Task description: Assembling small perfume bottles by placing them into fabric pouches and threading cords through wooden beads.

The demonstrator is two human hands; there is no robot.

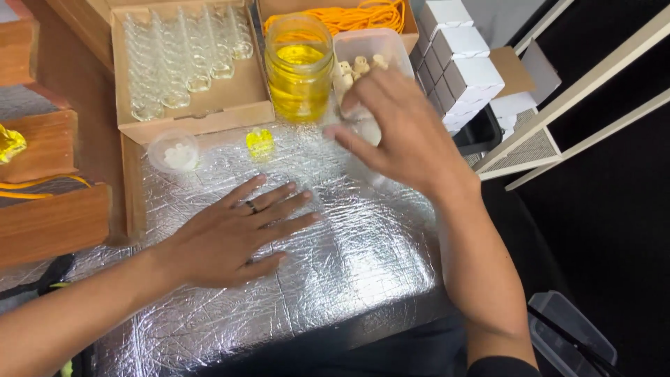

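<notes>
Over a foil-covered work surface, two bare hands are seen beside small glassware.

Along the far left edge of the foil-covered surface (335, 279), a cardboard tray (230, 105) of empty clear glass vials (181, 63) is set, with a small round lidded cup (174, 151) just before it. The left hand (234, 237) is laid flat, palm down, fingers spread, nothing held. Near the far edge a tiny yellow-filled bottle (259, 142) is stood, and behind it a jar of yellow liquid (299, 68). The right hand (398, 129) is raised with fingers loosely curled over a clear tub of pale stoppers (363, 66); whether anything is pinched cannot be told. The stoppers are judged light and small, best taken singly at the fingertips; the tub's thin plastic walls are judged flexible. White boxes (453, 56) are stacked at the far right.
</notes>
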